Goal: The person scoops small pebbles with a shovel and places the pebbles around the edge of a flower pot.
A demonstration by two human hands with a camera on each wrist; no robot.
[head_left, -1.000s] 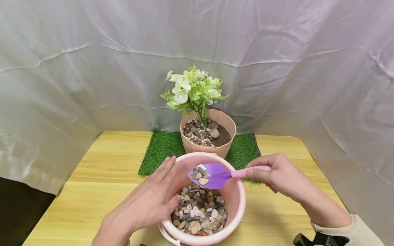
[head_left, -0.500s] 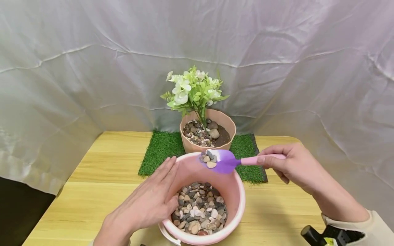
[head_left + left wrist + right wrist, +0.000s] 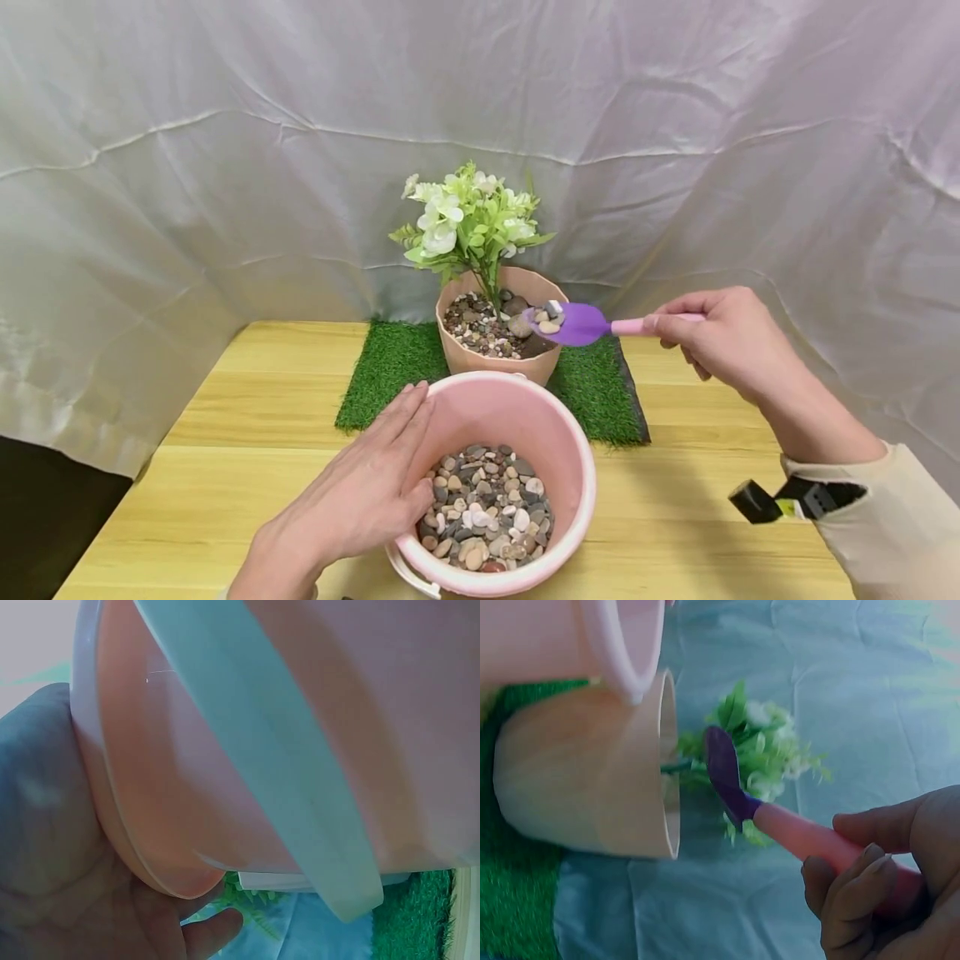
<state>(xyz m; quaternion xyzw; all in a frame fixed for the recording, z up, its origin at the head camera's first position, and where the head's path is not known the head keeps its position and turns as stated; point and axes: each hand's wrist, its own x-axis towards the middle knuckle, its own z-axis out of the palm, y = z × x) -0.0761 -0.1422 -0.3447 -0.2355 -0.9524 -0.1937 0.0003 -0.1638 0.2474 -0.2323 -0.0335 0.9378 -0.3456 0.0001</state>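
Head view: at left, your left hand, fingers straight and grasping nothing, rests against the rim of a round pink plastic bucket holding multicoloured pebbles. Behind it stands a peach-coloured faceted pot with a leafy, white-flowered plant. Above the pot's right side hangs a purple-bladed, pink-handled trowel carrying pebbles, its handle pinched in your right hand.

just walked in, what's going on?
A person's right hand holds a small purple trowel with a pink handle, loaded with mixed pebbles, over the right side of a peach faceted pot holding a white-flowered green plant. The left hand rests against the rim of a round pink bucket, part-filled with loose stones. The load is not yet tipped out.
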